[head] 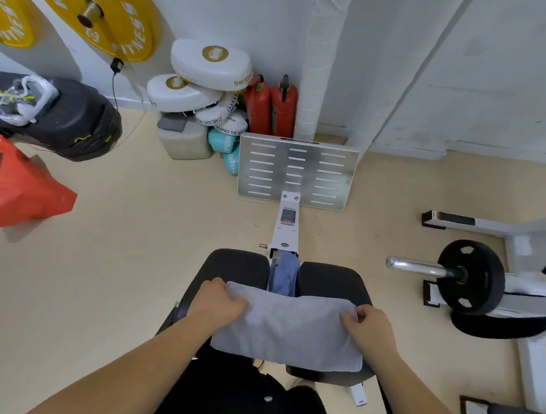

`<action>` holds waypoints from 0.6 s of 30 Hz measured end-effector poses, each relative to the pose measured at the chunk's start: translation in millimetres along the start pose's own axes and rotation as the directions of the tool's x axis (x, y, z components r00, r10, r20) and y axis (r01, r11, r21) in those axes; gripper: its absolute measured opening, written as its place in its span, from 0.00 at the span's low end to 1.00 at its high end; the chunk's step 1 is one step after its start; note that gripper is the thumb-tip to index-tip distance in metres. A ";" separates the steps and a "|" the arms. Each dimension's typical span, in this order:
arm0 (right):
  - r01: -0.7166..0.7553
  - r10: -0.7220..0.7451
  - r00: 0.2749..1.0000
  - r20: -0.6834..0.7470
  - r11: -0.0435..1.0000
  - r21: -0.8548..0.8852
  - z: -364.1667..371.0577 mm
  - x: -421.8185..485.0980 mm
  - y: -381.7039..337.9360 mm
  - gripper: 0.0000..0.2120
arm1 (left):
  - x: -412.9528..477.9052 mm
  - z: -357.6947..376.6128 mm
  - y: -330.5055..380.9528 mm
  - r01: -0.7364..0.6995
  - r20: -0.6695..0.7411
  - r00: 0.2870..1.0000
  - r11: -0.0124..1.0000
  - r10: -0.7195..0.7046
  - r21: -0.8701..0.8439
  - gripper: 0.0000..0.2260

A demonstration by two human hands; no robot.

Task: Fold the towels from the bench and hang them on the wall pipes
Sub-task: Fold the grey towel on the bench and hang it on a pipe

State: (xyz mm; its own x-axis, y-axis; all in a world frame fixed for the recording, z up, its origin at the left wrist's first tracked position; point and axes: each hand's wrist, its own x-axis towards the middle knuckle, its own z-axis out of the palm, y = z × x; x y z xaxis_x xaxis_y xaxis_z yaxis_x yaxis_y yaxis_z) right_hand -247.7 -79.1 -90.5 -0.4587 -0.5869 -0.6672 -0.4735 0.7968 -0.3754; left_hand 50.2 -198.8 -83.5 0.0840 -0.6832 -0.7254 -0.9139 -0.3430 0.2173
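Grey on black: both hands are holding the grey towel [287, 331] on the bench [240, 265].
The left hand [219, 302] is curling its fingers over the towel's far left corner, and the right hand [369, 329] is pinching its far right corner. The grey towel, folded into a thick rectangle, is lying across the near part of the bench, spanning both black pads. A blue towel [282, 277] is sitting crumpled in the gap between the two pads, just beyond the grey one. A slotted metal footplate [298, 173] is standing past the bench's far end, with two red fire extinguishers [270, 108] and stacked white boxing pads [209, 64] behind it against the wall. A black weight plate [470, 277] is sitting on a bar beyond the bench's right edge.
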 end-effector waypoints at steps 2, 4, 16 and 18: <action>-0.031 0.030 0.999 0.037 0.999 0.010 0.2 -2.5 -5.5 0.13 | -1.2 1.5 1.6 0.024 0.042 0.999 0.998 -0.026 0.058 0.26; -0.049 0.047 0.996 0.075 0.999 0.016 -0.6 -6.0 -11.4 0.13 | -5.4 1.9 1.8 0.021 0.060 0.998 0.996 -0.026 0.083 0.25; -0.161 0.037 0.972 0.233 0.826 0.540 -17.0 -40.1 -0.1 0.15 | -75.7 -17.8 -16.2 0.117 0.087 0.993 0.866 -0.086 -0.486 0.10; -0.257 0.055 0.940 0.338 0.764 0.592 -19.6 -46.1 0.8 0.14 | -81.8 -29.2 -25.6 0.104 0.084 0.994 0.833 -0.070 -0.543 0.11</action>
State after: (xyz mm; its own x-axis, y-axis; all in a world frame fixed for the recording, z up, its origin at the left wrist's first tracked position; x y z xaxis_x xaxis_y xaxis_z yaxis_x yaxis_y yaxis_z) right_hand -241.7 -54.2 -47.5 -0.2031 -0.4592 -0.8648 0.2018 0.8446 -0.4959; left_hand 78.3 -152.9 -10.6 0.1141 -0.6013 -0.7908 -0.5368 -0.7071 0.4603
